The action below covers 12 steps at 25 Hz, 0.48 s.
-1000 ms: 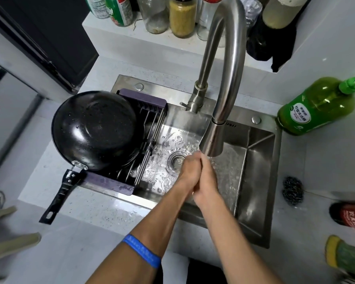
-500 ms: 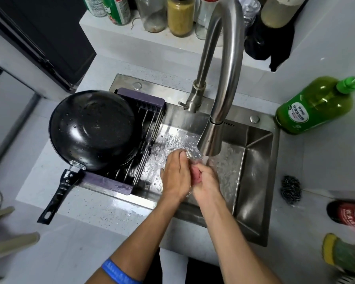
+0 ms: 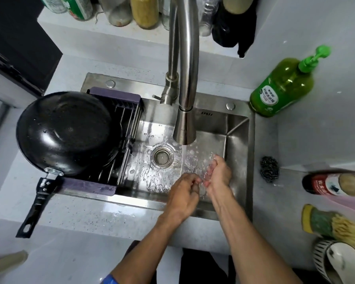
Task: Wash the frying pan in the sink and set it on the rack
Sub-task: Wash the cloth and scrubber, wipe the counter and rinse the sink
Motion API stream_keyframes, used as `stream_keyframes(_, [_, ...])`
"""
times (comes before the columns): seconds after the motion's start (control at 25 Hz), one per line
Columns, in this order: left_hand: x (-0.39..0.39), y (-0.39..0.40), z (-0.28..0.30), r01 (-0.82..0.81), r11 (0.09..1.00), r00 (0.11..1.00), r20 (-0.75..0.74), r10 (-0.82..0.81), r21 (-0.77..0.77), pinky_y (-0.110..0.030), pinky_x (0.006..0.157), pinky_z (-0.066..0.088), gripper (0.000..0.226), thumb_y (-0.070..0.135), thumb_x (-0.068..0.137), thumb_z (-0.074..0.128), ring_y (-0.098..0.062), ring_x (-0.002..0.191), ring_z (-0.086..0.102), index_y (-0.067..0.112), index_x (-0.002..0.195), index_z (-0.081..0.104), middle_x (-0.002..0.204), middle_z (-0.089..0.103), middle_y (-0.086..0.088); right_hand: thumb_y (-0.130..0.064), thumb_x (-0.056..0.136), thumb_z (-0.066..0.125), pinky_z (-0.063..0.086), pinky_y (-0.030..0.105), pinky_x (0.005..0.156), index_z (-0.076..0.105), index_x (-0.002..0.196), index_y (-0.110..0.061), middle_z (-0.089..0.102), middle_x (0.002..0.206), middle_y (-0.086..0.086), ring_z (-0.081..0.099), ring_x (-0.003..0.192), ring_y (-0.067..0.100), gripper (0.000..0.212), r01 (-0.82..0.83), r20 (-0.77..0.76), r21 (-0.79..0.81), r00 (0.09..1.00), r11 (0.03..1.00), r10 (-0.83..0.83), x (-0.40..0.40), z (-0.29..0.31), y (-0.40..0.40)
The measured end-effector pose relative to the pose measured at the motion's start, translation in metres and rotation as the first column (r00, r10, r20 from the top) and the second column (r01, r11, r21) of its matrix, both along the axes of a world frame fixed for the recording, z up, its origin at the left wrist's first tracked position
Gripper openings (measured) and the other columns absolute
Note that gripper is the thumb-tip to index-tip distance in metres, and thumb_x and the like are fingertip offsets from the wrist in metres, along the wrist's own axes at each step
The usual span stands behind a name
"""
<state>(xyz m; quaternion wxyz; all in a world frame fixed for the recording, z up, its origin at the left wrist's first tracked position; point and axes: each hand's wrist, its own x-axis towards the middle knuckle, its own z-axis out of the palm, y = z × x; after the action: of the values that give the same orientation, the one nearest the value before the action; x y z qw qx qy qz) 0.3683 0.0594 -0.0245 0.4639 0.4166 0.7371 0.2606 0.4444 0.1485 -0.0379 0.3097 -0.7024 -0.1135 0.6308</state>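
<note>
**Pan racked; hands under running tap: risks from here**

Frying pan (image 3: 67,133) sits upside down on the rack (image 3: 129,124), which spans the left end of the sink (image 3: 237,128). Well to the left of both hands. Wet; droplets on the base. Handle (image 3: 37,203) overhangs the counter toward the person, beyond the rack's near bar.

Left hand (image 3: 182,193): fingers curled inward, nothing visibly held. Right hand (image 3: 218,172): cupped, fingers loosely bent, palm toward the left hand, holding nothing. Fingertips of the two nearly meet. Both under or just below the stream from the faucet (image 3: 184,124), with the drain (image 3: 162,156) just left of the hands.

Judgement: the pan appears placed, so the task looks close to done; only the tap seems left.

Possible faults:
- Overhanging handle is the nearest lever. A forearm or sleeve withdrawing leftward could catch it and tip or slide the pan off the rack.
- Wet dome on thin bars: low friction, may shift if nudged.
- Dripping hands over the counter add to the water already pooled at the sink's near edge.
- Steel scourer (image 3: 270,169) and soap bottle (image 3: 283,87) stand right of the right hand; a careless reach could knock them.
</note>
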Motion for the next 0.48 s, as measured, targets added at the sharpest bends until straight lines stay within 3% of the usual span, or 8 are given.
stream_keyframes(0.08, [0.006, 0.015, 0.019, -0.172, 0.985, 0.940, 0.295, 0.171, -0.021, -0.035, 0.092, 0.053, 0.017, 0.038, 0.094, 0.054, -0.010, 0.099, 0.065, 0.036, 0.110, 0.061, 0.109, 0.066, 0.009, -0.034, 0.099, 0.051, 0.033, 0.020, 0.039, 0.044, 0.052, -0.019, 0.045, 0.057, 0.004, 0.041, 0.042, 0.013, 0.050, -0.076, -0.125, 0.073, 0.989, 0.994, 0.085, 0.009, 0.019, 0.001])
stream_keyframes(0.12, [0.010, 0.023, 0.028, -0.265, 0.961, 0.841, 0.469, 0.268, -0.074, -0.035, 0.095, 0.053, 0.027, 0.034, 0.093, 0.061, -0.011, 0.105, 0.065, 0.036, 0.120, 0.059, 0.116, 0.066, 0.007, -0.036, 0.101, 0.048, 0.045, 0.024, 0.049, 0.055, 0.053, -0.017, 0.059, 0.064, 0.008, 0.055, 0.052, 0.017, 0.053, -0.089, -0.227, 0.121, 0.967, 0.989, 0.115, 0.014, 0.031, 0.002])
stream_keyframes(0.16, [0.014, 0.033, 0.039, -0.322, 0.943, 0.750, 0.586, 0.308, -0.083, -0.033, 0.095, 0.053, 0.038, 0.020, 0.091, 0.067, -0.012, 0.108, 0.065, 0.032, 0.126, 0.057, 0.120, 0.066, 0.004, -0.040, 0.102, 0.046, 0.054, 0.030, 0.066, 0.069, 0.067, -0.015, 0.071, 0.081, 0.012, 0.066, 0.070, 0.020, 0.049, -0.094, -0.320, 0.166, 0.936, 0.982, 0.144, 0.021, 0.043, 0.005])
stream_keyframes(0.2, [0.018, 0.043, 0.050, -0.351, 0.936, 0.725, 0.621, 0.298, -0.039, -0.030, 0.094, 0.053, 0.043, 0.007, 0.088, 0.069, -0.013, 0.108, 0.065, 0.027, 0.125, 0.059, 0.119, 0.067, 0.001, -0.045, 0.099, 0.046, 0.056, 0.036, 0.083, 0.075, 0.092, -0.014, 0.075, 0.101, 0.014, 0.071, 0.089, 0.023, 0.042, -0.083, -0.390, 0.201, 0.907, 0.976, 0.158, 0.028, 0.053, 0.008])
stream_keyframes(0.28, [0.022, 0.058, 0.076, -0.417, 0.907, 0.729, 0.617, 0.296, 0.058, -0.027, 0.086, 0.055, 0.030, 0.002, 0.086, 0.069, -0.017, 0.102, 0.068, 0.021, 0.109, 0.069, 0.108, 0.073, -0.002, -0.053, 0.089, 0.047, 0.052, 0.044, 0.099, 0.063, 0.128, -0.013, 0.069, 0.124, 0.018, 0.068, 0.111, 0.029, 0.057, -0.139, -0.374, 0.249, 0.899, 0.958, 0.227, 0.044, 0.073, 0.013])
stream_keyframes(0.36, [0.018, 0.068, 0.102, -0.491, 0.868, 0.701, 0.624, 0.344, 0.073, -0.025, 0.071, 0.056, 0.011, 0.015, 0.091, 0.066, -0.016, 0.092, 0.070, 0.020, 0.096, 0.075, 0.099, 0.074, -0.004, -0.054, 0.091, 0.044, 0.052, 0.050, 0.100, 0.059, 0.131, -0.008, 0.069, 0.123, 0.020, 0.065, 0.117, 0.034, 0.063, -0.320, -0.276, 0.305, 0.872, 0.897, 0.405, 0.063, 0.085, 0.015])
stream_keyframes(0.44, [0.016, 0.074, 0.120, -0.463, 0.883, 0.703, 0.639, 0.313, 0.078, -0.025, 0.062, 0.055, 0.017, 0.017, 0.095, 0.060, -0.014, 0.087, 0.070, 0.023, 0.090, 0.075, 0.096, 0.075, -0.002, -0.043, 0.095, 0.047, 0.051, 0.051, 0.100, 0.062, 0.126, -0.005, 0.070, 0.120, 0.020, 0.064, 0.118, 0.038, 0.052, -0.385, -0.258, 0.341, 0.839, 0.858, 0.479, 0.083, 0.093, 0.017])
stream_keyframes(0.48, [0.016, 0.076, 0.127, -0.439, 0.893, 0.721, 0.631, 0.285, 0.098, -0.026, 0.065, 0.056, 0.020, 0.014, 0.095, 0.059, -0.013, 0.089, 0.070, 0.025, 0.090, 0.075, 0.096, 0.075, 0.001, -0.038, 0.096, 0.047, 0.052, 0.050, 0.099, 0.062, 0.125, -0.005, 0.070, 0.120, 0.020, 0.065, 0.117, 0.038, 0.047, -0.396, -0.269, 0.367, 0.821, 0.842, 0.503, 0.089, 0.100, 0.018])
